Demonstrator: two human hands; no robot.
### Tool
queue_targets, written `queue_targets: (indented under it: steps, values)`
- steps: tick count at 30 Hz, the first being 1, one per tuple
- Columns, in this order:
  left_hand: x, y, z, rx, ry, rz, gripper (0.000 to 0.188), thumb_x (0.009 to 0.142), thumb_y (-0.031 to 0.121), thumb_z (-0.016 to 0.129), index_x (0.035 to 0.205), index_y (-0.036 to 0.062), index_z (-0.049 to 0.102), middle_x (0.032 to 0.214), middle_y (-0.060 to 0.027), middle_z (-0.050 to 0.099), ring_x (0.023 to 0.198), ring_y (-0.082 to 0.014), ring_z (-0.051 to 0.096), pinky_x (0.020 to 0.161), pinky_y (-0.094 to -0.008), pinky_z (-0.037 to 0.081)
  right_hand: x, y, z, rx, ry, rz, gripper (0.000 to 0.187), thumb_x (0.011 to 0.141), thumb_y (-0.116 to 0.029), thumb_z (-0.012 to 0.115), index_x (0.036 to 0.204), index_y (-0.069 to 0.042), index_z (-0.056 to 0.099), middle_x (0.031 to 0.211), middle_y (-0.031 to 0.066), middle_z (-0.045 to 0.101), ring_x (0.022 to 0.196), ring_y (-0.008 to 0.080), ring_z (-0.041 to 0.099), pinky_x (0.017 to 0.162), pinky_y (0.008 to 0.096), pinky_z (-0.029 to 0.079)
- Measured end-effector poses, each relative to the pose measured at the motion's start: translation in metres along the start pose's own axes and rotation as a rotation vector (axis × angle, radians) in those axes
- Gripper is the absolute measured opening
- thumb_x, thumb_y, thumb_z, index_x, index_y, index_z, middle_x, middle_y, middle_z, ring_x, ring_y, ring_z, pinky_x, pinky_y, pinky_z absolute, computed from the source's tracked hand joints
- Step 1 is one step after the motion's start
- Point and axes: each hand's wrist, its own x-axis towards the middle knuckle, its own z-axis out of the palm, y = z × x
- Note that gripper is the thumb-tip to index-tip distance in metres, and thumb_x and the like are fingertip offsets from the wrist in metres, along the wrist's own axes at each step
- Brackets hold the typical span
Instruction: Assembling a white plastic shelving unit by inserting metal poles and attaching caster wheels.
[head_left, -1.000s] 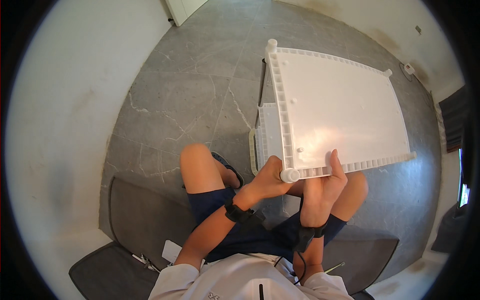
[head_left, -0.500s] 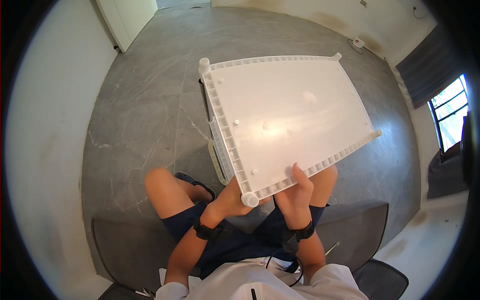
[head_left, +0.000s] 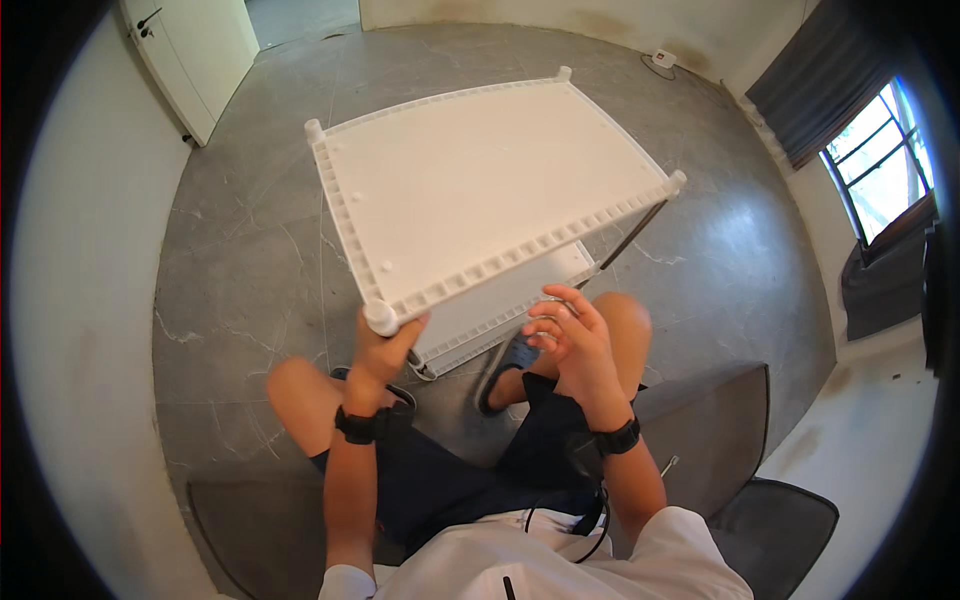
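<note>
A white plastic shelf rack [head_left: 490,180] is in front of me, tilted, with its broad flat panel facing up. Ribbed edges and round corner knobs run about this panel. Below it shows a second white tier [head_left: 500,305], and a dark pole [head_left: 633,237] joins the two at the right. My left hand [head_left: 380,350] is closed around the near left corner, just under the knob; part of its grip is hidden by the rack. Apart from the rack, my right hand [head_left: 578,350] hovers near the front edge, fingers spread and slightly curled, holding nothing.
I sit on a grey cushioned seat [head_left: 700,420], knees on both sides of the rack's near end. Grey tiled floor [head_left: 240,270] surrounds it. A white door [head_left: 190,60] stands at the far left, a curtained window [head_left: 880,170] at the right. A white box with a cable [head_left: 663,60] lies by the far wall.
The rack has swung left and tipped flatter, bringing the lower tier and right pole into view. My right hand has let go of the front edge; the left still grips its corner.
</note>
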Motion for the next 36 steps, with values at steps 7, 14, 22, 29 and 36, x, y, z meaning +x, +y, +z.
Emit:
queue_targets:
  steps: [7,14,22,29,36]
  values:
    - [0.037,-0.01,-0.043,-0.212,-0.08,0.181,0.007,0.092,0.009,0.061,0.088,0.0035,0.058,0.058,0.0039,0.04,0.044,-0.0081,0.035,0.041,-0.0263,0.028,0.024,-0.032,-0.115,-0.2,0.375,-0.289,0.04,0.096,-0.018,0.065,0.132,-0.003,0.053,0.118,0.0131,0.065,0.104,0.0216,0.066,0.089,0.0332,0.053]
    - [0.052,0.014,-0.05,0.038,0.099,0.066,0.031,0.099,0.019,0.052,0.07,0.0113,0.042,0.054,0.0045,0.033,0.044,-0.0067,0.028,0.043,-0.0258,0.025,0.085,-0.057,-0.15,-0.583,0.279,-0.465,0.065,0.089,-0.022,0.074,0.144,-0.005,0.044,0.139,0.0165,0.056,0.127,0.0279,0.056,0.108,0.0435,0.043]
    - [0.073,0.013,-0.036,-0.011,0.253,0.049,0.032,0.096,0.015,0.055,0.067,0.0123,0.042,0.054,0.0055,0.031,0.045,-0.0061,0.028,0.044,-0.0257,0.024,0.199,-0.035,-0.165,-0.395,-0.06,-0.161,0.024,0.092,-0.031,0.071,0.1,-0.01,0.064,0.092,0.0062,0.069,0.09,0.0162,0.067,0.078,0.0335,0.055]
    - [0.072,0.014,-0.032,0.018,0.369,0.087,0.023,0.094,0.015,0.057,0.073,0.0092,0.049,0.057,0.006,0.036,0.045,-0.0053,0.03,0.042,-0.0246,0.025,0.193,-0.037,-0.153,-0.42,-0.094,-0.196,0.029,0.092,-0.035,0.069,0.079,-0.011,0.06,0.063,-0.0011,0.057,0.053,0.0075,0.052,0.049,0.023,0.039]
    - [0.075,0.014,-0.013,0.062,0.492,0.171,0.011,0.087,0.005,0.058,0.078,0.0056,0.053,0.058,0.0033,0.043,0.045,-0.0056,0.039,0.04,-0.0254,0.031,0.2,-0.026,-0.167,-0.458,0.067,-0.257,0.038,0.094,-0.026,0.064,0.063,-0.015,0.045,0.051,-0.0044,0.04,0.043,0.0071,0.035,0.042,0.026,0.029]
